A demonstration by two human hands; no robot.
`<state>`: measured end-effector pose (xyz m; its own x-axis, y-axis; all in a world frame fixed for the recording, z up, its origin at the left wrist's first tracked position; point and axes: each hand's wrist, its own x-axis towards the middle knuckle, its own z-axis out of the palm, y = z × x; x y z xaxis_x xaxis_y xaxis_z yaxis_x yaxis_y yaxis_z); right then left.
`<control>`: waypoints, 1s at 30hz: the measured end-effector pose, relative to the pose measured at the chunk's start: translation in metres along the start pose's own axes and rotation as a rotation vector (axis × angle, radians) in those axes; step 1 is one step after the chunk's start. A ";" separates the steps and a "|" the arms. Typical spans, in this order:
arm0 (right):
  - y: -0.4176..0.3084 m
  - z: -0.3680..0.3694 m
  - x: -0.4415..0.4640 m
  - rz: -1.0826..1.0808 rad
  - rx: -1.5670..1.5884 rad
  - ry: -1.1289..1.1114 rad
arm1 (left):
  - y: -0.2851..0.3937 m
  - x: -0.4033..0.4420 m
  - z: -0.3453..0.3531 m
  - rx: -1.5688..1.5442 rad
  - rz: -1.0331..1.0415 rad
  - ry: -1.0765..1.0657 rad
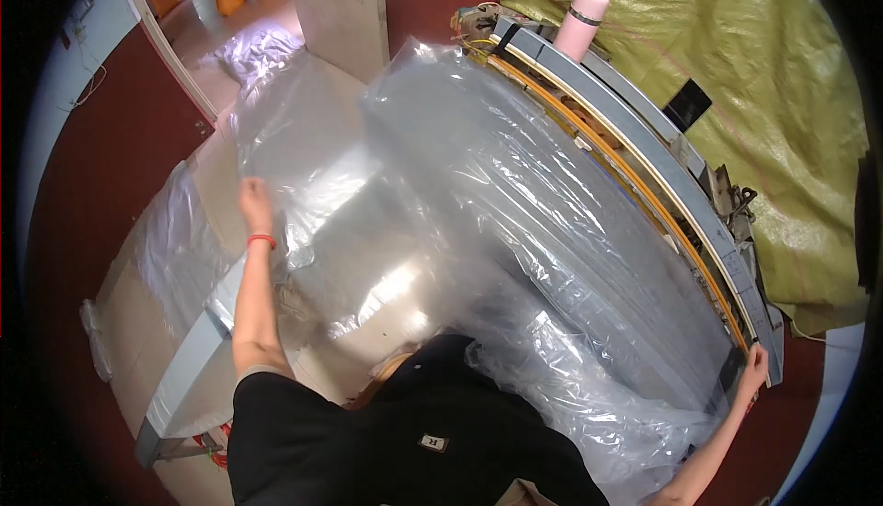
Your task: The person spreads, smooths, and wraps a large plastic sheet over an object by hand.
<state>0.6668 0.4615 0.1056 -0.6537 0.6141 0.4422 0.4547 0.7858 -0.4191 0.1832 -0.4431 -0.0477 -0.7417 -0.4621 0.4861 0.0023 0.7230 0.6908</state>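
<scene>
My left hand (253,202) is closed on the edge of a large clear plastic sheet (322,129), my arm stretched forward on the left. The sheet spreads in wrinkled, shiny folds across the middle and drapes over the work surface to the right. At the near right end of a long grey metal bar (635,133), my right hand (756,366) is closed beside a small black tip. What its fingers hold is hidden. An orange strip (607,138) runs along the bar, next to the film. More film is bunched near my body.
A pink bottle (582,23) stands behind the bar, with a dark phone-like slab (688,105) nearby. Green-yellow woven sheeting (782,138) covers the back right. A grey metal beam (193,368) lies at left. Crumpled film (258,51) rests on the floor by the doorway.
</scene>
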 end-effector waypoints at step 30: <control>-0.428 -0.010 0.059 -1.025 0.011 0.046 | 0.335 0.043 -0.109 -0.062 0.664 -0.357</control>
<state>0.4395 0.1623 0.3187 -0.7011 -0.3498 0.6214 -0.3151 0.9337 0.1701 0.2255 -0.2762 0.2629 -0.7437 0.2622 0.6149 0.5540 0.7566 0.3474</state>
